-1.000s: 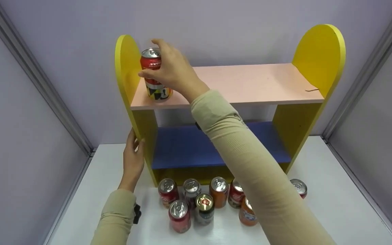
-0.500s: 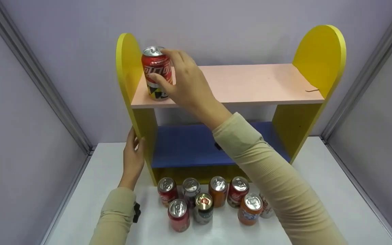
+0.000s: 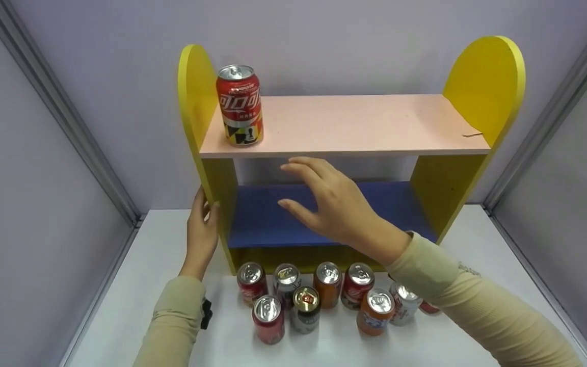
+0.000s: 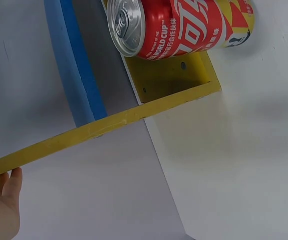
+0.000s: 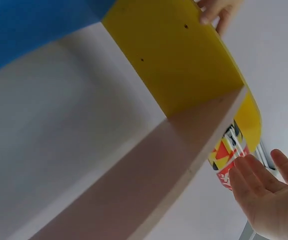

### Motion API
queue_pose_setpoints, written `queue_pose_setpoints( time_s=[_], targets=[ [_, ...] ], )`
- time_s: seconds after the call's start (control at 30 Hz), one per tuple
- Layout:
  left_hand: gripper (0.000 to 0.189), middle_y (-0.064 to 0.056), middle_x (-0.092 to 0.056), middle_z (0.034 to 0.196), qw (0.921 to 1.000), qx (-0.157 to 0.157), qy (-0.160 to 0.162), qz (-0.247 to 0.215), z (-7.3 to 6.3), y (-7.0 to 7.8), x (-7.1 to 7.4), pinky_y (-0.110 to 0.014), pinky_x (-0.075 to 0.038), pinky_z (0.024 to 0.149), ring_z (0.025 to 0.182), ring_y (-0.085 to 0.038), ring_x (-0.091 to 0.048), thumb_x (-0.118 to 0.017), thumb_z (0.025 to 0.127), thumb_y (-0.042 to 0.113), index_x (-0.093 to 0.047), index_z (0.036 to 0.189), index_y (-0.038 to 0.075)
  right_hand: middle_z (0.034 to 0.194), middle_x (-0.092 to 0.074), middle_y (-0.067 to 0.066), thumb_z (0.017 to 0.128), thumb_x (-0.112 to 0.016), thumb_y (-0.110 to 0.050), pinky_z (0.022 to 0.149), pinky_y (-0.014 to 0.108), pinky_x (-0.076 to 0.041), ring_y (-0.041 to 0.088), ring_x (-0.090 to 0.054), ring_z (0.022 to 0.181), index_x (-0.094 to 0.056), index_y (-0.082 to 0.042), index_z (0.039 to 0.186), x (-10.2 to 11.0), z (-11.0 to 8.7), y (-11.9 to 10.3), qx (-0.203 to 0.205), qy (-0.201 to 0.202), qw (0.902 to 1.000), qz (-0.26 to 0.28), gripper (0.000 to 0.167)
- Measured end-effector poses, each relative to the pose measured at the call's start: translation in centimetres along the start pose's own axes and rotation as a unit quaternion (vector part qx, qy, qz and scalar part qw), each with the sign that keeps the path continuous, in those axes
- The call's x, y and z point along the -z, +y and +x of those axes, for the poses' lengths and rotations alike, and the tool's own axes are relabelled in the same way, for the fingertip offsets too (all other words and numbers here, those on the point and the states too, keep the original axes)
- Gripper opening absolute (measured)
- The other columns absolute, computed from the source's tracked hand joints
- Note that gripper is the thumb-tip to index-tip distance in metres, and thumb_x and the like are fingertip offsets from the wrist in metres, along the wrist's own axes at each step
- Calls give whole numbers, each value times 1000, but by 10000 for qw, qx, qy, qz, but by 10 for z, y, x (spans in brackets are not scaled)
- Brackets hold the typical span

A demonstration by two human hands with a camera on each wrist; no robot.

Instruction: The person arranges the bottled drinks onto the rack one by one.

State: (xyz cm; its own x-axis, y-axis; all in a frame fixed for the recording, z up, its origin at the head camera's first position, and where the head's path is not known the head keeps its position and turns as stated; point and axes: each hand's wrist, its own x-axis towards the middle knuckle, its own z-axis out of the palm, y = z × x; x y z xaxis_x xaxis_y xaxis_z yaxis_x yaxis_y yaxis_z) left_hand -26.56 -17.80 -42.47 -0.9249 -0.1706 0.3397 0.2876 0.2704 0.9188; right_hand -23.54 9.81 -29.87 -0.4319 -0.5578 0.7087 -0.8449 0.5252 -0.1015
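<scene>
A red Coca-Cola can stands upright at the left end of the pink top board of a shelf. In front of the blue middle board, my right hand is spread in the air, holding nothing. The right wrist view shows that hand with the top can partly behind its fingers. My left hand rests against the outer side of the yellow left panel; some fingers are hidden behind it. In the left wrist view its fingers touch the panel.
Several cans stand on the white table in front of the shelf, including a pink can, an orange can and a dark can with a gold top. A thin dark strand lies on the top board's right end. Grey walls surround the table.
My right hand has let go of the Coca-Cola can and moved down and to the right, away from it. The can stays on the top board. My left hand keeps its place.
</scene>
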Motion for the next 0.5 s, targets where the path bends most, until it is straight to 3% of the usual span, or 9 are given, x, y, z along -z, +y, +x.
queue_pose_setpoints(
  time_s=[0.1,0.2,0.3,0.5],
  targets=[
    [57,-21,-29,157,9999,110,-36,-49,-3,9,1,-50,-33,114,141,-43,-32,-44,106,10,-20,158,6,133,-58,12,94,-68,-37,103,36,-47,23,-54,124,-59,-5,132,-1,-18,4,69,-19,9999,-73,50],
    [57,-21,-28,157,9999,111,-29,-101,-1,7,1,-50,-32,114,141,-44,-32,-45,106,9,-21,157,5,132,-59,10,93,-70,-35,103,36,-47,23,-55,123,-59,-5,131,-1,-34,7,156,-30,9998,-116,49],
    [57,-18,-29,158,10000,61,2,-71,3,-4,1,-49,-33,114,141,-41,-33,-46,106,13,-22,158,9,132,-60,10,92,-71,-34,103,37,-47,23,-56,122,-60,-6,130,0,-52,9,202,-88,9996,-164,48],
    [57,-16,-31,157,9999,-15,-39,-135,4,-10,1,-47,-35,113,140,-37,-36,-46,106,14,-23,158,12,130,-61,7,92,-70,-39,103,41,-46,25,-57,121,-63,-9,128,0,-94,15,135,-294,9985,-447,48]
  ],
)
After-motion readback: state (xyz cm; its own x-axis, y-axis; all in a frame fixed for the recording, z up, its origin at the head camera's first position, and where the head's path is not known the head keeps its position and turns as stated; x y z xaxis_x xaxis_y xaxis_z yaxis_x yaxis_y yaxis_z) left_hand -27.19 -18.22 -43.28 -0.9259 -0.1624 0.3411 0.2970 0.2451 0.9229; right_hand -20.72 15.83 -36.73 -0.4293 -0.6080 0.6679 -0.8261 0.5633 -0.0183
